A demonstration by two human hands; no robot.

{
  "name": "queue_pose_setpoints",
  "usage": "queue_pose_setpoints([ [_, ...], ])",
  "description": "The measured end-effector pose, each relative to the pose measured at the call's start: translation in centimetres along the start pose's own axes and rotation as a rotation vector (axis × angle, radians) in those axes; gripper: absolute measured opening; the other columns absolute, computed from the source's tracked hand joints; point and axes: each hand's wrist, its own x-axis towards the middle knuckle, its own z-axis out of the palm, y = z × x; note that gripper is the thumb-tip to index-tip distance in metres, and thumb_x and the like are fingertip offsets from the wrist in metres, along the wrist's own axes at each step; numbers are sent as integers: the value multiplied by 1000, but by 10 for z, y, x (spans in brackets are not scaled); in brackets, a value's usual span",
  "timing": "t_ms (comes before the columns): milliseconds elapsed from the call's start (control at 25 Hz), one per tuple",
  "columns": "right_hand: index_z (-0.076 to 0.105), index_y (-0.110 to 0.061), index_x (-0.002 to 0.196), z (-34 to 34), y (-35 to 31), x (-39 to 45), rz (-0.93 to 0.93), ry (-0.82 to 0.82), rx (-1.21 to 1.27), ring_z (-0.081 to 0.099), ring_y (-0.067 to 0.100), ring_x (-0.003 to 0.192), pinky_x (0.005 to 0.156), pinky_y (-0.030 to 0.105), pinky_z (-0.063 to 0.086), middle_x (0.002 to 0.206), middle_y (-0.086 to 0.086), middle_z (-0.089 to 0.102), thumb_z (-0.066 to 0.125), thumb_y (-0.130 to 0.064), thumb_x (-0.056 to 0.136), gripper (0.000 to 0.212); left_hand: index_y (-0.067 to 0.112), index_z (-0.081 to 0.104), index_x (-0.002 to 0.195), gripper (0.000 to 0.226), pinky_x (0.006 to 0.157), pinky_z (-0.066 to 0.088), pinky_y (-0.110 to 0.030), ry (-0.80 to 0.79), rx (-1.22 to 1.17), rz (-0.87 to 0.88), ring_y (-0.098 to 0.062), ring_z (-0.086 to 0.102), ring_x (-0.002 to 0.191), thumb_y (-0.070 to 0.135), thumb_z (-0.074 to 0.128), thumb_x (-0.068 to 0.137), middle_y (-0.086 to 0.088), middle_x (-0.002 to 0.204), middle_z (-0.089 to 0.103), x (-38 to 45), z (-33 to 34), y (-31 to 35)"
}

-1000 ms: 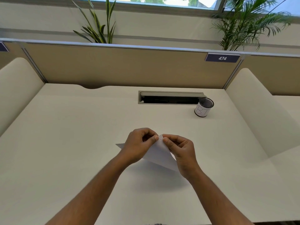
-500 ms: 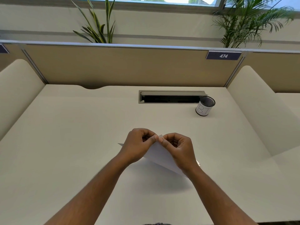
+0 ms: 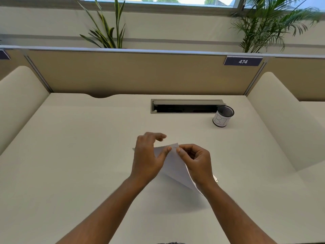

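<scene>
A folded white sheet of paper [image 3: 175, 167] is held up off the cream desk [image 3: 79, 155], its top corner pointing away from me. My right hand [image 3: 197, 162] pinches that top corner between thumb and forefinger. The thumb of my left hand [image 3: 146, 159] touches the paper's front near the same corner, while its fingers stretch out straight behind the sheet, blurred. The paper's lower edge runs down behind my right wrist, and a small tip of it shows to the right of that wrist.
A black mesh cup [image 3: 223, 117] with a white label stands at the back right, beside an open cable slot [image 3: 186, 106]. A tan partition [image 3: 140, 73] closes the desk's far side, and rounded cream dividers [image 3: 281, 120] flank it. Plants stand behind the partition.
My left hand's fingers have uncurled and spread out behind the paper, leaving only the thumb on it. My right hand keeps its pinch on the corner.
</scene>
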Motion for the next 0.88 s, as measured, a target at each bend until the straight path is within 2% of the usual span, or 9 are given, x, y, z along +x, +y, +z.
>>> queue_pose_setpoints([
  [80,80,-20,91,3,-3,3,7,65,39,76,23,86,84,43,64,88,3,81,77,-14,90,7,15,65,105,26,78,44,-13,138,-27,63,-9,54,92,25,77,85,5,101,64,-8,4,3],
  [200,79,-19,98,10,-8,2,-24,21,94,78,26,90,82,44,65,93,3,81,75,-16,91,9,13,70,110,26,74,56,-22,82,-224,18,-12,66,93,29,73,89,2,104,69,-12,10,10],
  [280,79,-15,106,17,-10,0,-54,-44,100,78,25,95,82,41,65,98,3,82,73,-16,92,15,11,71,116,31,80,60,-25,60,-323,-23,-12,69,99,28,71,90,1,109,70,-10,11,12],
  [480,75,-11,119,34,-14,5,-119,-128,18,77,18,100,86,39,64,109,2,80,65,-9,98,24,13,75,110,19,82,61,-29,157,-316,-113,-10,71,96,15,66,94,3,102,76,-4,1,1],
  [600,77,-15,110,34,-22,10,-299,-49,-147,75,13,92,80,38,63,100,-2,79,71,-13,95,17,19,76,108,17,82,60,-24,140,-348,-193,-7,71,96,16,67,94,10,101,77,5,-9,-3],
  [720,78,-17,108,31,-25,21,-530,38,-413,67,12,95,80,35,58,101,0,75,75,-24,92,19,24,74,109,18,82,57,-16,97,-334,-155,-3,70,97,19,69,92,15,100,74,11,-16,-2],
  [800,77,-21,112,32,-25,28,-545,50,-564,63,15,100,82,38,56,105,-1,74,72,-36,91,27,22,74,110,20,80,57,-16,73,-345,-152,-3,71,96,22,72,90,14,99,75,12,-18,-2],
  [880,78,-25,107,31,-26,32,-472,12,-576,63,12,96,81,43,56,102,-5,74,69,-44,90,27,19,76,106,20,78,59,-19,38,-373,-174,-7,73,91,27,74,88,10,97,77,13,-19,-1],
])
